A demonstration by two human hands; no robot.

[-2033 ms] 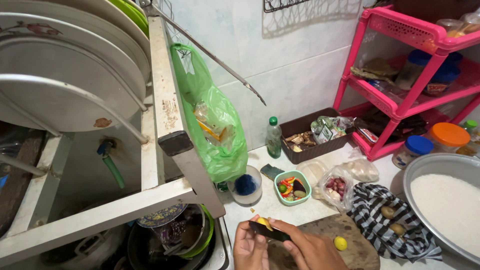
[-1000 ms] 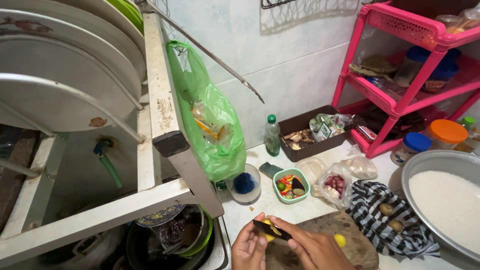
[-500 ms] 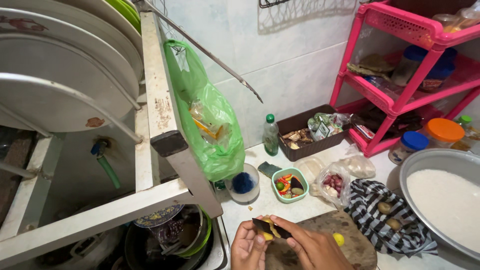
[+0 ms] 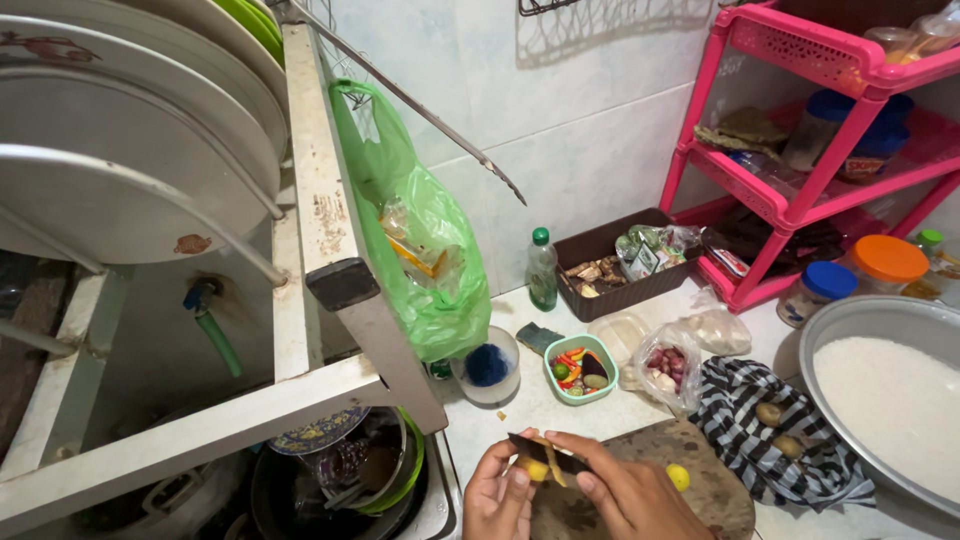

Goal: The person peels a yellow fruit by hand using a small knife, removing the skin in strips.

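Left hand [image 4: 497, 495] grips a small yellow peeled root piece [image 4: 537, 470], fingers closed around it. Right hand [image 4: 628, 495] holds a dark-bladed kitchen knife [image 4: 545, 453], blade laid against the piece's upper side; a thin strip of peel hangs there. Directly beneath the grip lies a round wooden cutting board [image 4: 700, 475]; another small yellow piece [image 4: 678, 477] rests just right of the right hand. Beyond the grip stands a small green plastic bowl of chillies [image 4: 580, 368].

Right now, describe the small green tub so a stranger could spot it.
Start at the hanging green plastic bag by the tiled wall. Below it, on the white counter, stands a small mint-green tub, right of the white bowl. Only it holds mixed red, green and orange chillies.
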